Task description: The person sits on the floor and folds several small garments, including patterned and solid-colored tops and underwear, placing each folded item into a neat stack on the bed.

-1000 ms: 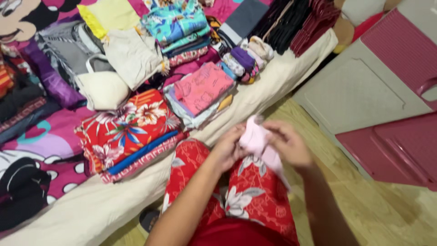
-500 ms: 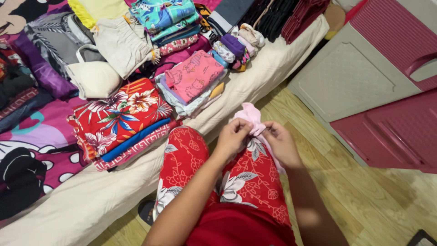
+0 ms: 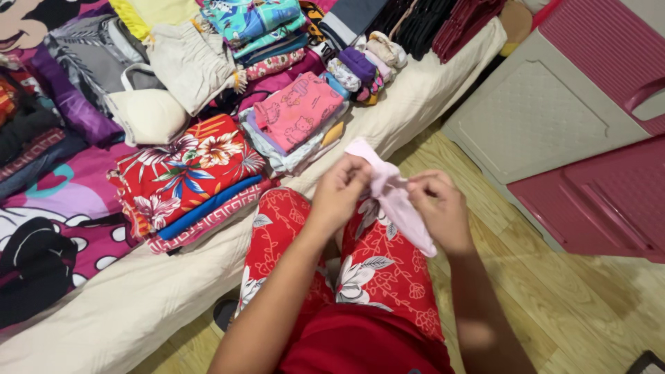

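Holding a pink cloth (image 3: 395, 201) between both hands, above the lap in red floral shorts (image 3: 374, 277). Left hand (image 3: 339, 190) pinched shut on the upper end, fingers (image 3: 357, 170) curled over the edge. Right hand (image 3: 436, 204) pinched shut on the middle, thumb and forefinger closed on the fabric. Cloth pale pink, thin, soft, creased; runs as a narrow strip from upper left down to lower right, loose end hanging past the right hand over the right thigh. Exact kind of garment: cannot tell. Just beyond the knees, bed (image 3: 138, 305) with cream sheet, carrying folded stacks: red floral pile (image 3: 183, 173), pink printed pile (image 3: 298, 111). Wooden floor (image 3: 554, 298) below, pink drawers (image 3: 596, 201) at right.
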